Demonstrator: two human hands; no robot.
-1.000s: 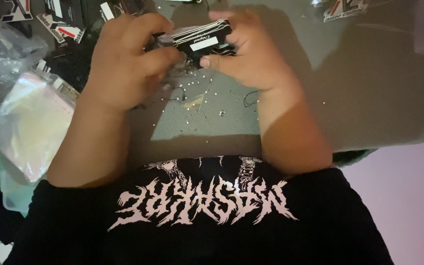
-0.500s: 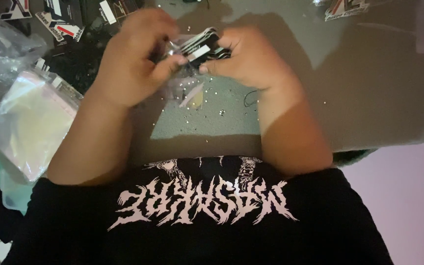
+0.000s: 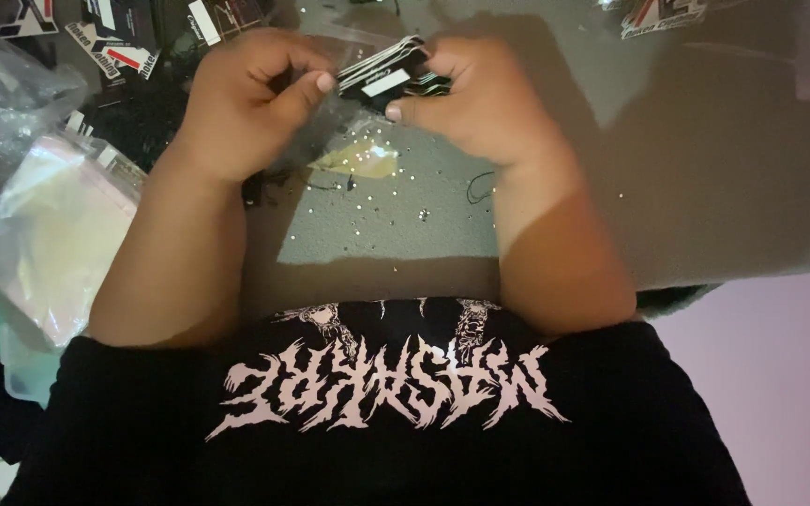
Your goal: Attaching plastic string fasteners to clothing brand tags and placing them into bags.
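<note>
Hands meet at the far edge of the grey table (image 3: 705,187): left hand (image 3: 246,103) and right hand (image 3: 480,103) both pinch a small stack of black-and-white stickers (image 3: 388,75), thumbs on its near face, lifted just above the surface. Clear film (image 3: 358,155) lies under the stack among scattered glitter. Plastic bags (image 3: 49,225) lie left of the left forearm; loose stickers (image 3: 110,42) lie beyond them.

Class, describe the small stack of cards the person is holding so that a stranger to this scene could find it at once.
Start at the grey tabletop and go to its far edge, where the left hand and right hand meet. Pinched between them is a thin stack of black cards with white stripes. Similar black cards lie loose at the far left; only this stack is held off the table.
</note>
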